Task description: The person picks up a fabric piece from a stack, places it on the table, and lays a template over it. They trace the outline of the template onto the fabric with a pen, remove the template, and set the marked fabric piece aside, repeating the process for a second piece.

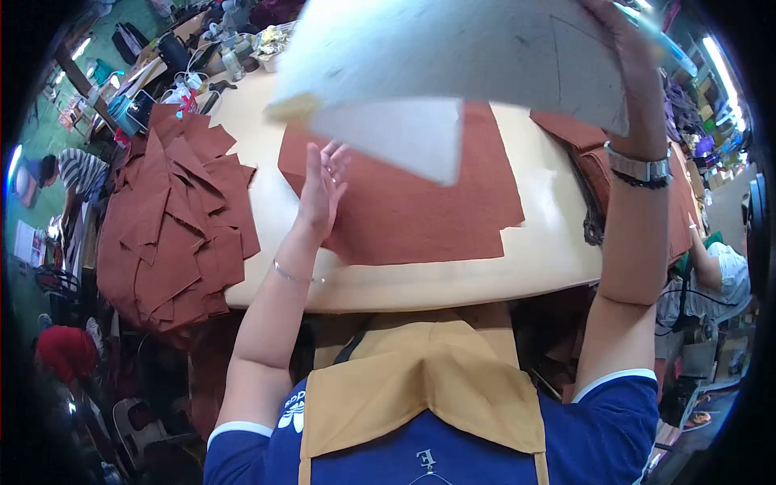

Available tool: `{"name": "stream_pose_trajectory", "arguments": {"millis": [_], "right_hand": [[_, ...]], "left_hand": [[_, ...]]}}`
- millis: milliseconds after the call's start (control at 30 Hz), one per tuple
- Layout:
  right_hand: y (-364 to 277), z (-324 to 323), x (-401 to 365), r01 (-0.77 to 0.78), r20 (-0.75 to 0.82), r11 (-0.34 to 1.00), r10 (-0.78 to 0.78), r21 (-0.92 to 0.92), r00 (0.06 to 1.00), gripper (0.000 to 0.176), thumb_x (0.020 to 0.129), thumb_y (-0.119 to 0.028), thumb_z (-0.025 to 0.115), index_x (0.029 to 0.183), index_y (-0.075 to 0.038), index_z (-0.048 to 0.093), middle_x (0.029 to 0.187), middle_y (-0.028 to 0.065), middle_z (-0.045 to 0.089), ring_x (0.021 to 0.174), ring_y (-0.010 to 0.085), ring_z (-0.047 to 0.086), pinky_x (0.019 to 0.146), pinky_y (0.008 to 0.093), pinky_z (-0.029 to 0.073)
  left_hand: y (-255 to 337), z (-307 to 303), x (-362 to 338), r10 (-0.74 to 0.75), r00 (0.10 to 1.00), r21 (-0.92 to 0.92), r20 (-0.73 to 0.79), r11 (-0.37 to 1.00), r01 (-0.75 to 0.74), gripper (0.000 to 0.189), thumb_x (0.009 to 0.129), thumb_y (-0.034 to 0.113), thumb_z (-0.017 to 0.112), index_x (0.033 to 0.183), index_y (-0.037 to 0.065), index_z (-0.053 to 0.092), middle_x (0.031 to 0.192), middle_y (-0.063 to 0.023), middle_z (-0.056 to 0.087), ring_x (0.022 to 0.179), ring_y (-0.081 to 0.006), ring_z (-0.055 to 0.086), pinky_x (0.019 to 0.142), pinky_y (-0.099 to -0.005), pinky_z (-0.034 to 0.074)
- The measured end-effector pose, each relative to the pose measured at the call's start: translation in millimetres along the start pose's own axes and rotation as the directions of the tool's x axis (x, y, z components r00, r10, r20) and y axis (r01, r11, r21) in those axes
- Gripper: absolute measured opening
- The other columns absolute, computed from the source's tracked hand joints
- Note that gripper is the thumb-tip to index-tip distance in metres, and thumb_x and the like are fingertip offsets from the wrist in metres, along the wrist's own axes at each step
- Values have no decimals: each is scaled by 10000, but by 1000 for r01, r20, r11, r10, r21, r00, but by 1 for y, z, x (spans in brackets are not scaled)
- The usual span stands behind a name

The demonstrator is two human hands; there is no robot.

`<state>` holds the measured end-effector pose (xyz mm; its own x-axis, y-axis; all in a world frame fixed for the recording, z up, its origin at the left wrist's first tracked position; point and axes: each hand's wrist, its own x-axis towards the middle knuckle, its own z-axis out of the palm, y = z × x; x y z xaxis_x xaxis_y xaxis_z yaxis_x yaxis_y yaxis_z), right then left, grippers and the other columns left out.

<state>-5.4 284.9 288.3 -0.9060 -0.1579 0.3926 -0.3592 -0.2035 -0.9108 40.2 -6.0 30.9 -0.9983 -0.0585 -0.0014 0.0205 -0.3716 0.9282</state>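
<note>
A large pale grey flat sheet (453, 61), maybe a cardboard pattern, is raised above the table with a line drawn near its right end. My right hand (626, 40) grips it by the right edge; the fingers are partly cut off by the frame. A paler triangular part (404, 137) hangs below the sheet, and a blurred yellow patch (293, 107) shows at its left corner. Under it, a rust-brown cloth piece (428, 218) lies flat, with a notch at its lower right. My left hand (325, 187), fingers apart and holding nothing, hovers over the cloth's left edge.
Rust-brown cut pieces (174, 226) are heaped on the left of the cream table (388, 297). More brown cloth (598, 153) is stacked at the right. Bottles and cables (222, 69) crowd the far left corner. Other people sit or stand on both sides.
</note>
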Motion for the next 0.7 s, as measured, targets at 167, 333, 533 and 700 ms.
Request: {"name": "stream_pose_trajectory", "arguments": {"millis": [167,333,533,700], "right_hand": [[7,34,-1,-75,177,982,44,174,983,268,916,-154,592,1147,-20,576,993,102,638,845,173,636,684,273,532],[28,36,8,-118,331,943,8,312,944,312,919,-174,609,1188,-31,545,1012,90,624,847,147,629,698,264,538],[28,50,22,-119,443,906,-82,406,893,333,915,-167,615,1209,-34,533,1023,79,625,850,147,630,709,272,541],[33,59,25,-137,431,913,-46,385,901,363,902,-175,633,1221,-33,535,1036,81,628,864,149,634,725,275,540]], "left_hand": [[-40,-69,13,-239,970,-488,-39,852,190,608,982,448,399,1424,44,291,1498,-139,329,1359,-298,367,1092,-532,305],[-48,-116,-8,-182,983,-524,-36,841,136,559,986,454,358,1433,118,352,1511,-106,342,1326,-249,421,1094,-485,324],[-18,-112,-50,-267,962,-520,-58,831,199,571,929,421,526,1410,129,426,1359,-138,516,1223,-296,518,1005,-538,426],[0,-97,-39,-201,946,-520,253,796,308,643,901,460,566,1414,106,408,1361,-168,501,1251,-361,482,971,-564,452]]}}
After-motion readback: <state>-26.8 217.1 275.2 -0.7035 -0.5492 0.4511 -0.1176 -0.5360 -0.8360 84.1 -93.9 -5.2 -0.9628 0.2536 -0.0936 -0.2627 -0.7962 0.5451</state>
